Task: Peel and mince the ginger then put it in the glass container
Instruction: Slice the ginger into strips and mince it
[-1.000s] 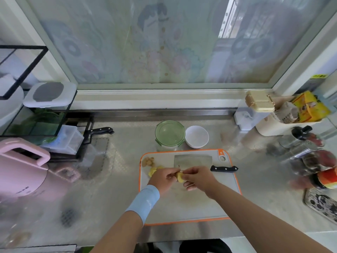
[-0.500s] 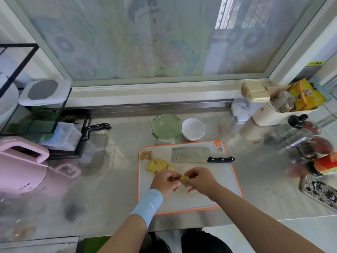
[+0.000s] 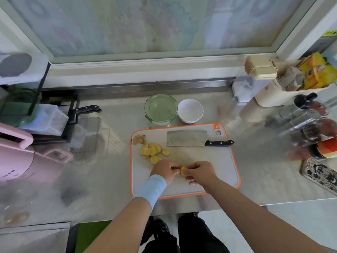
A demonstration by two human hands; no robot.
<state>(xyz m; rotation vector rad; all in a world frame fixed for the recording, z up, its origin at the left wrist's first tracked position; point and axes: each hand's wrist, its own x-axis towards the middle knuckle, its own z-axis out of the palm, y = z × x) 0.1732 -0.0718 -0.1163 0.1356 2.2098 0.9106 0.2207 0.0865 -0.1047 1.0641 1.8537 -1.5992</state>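
On the near half of the cutting board [image 3: 215, 165], the left hand [image 3: 164, 171] and right hand [image 3: 200, 171] meet, each grip clamped on one ginger piece [image 3: 183, 170]. The ginger slices [image 3: 150, 152] lie just far-left of them. The cleaver [image 3: 186, 138] lies farther back. The glass container [image 3: 161, 109] stands on the table [image 3: 109, 179] beyond the board.

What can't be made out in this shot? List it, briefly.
Head view throughout.
Ginger piece: mostly covered by the left hand and right hand pinching it; remaining peel unclear.
Glass container: its green lid hides the inside.
Jars at right: blurred, cut by the frame edge; labels unreadable.
Brown bits at the cutting board's corner: too small to identify.
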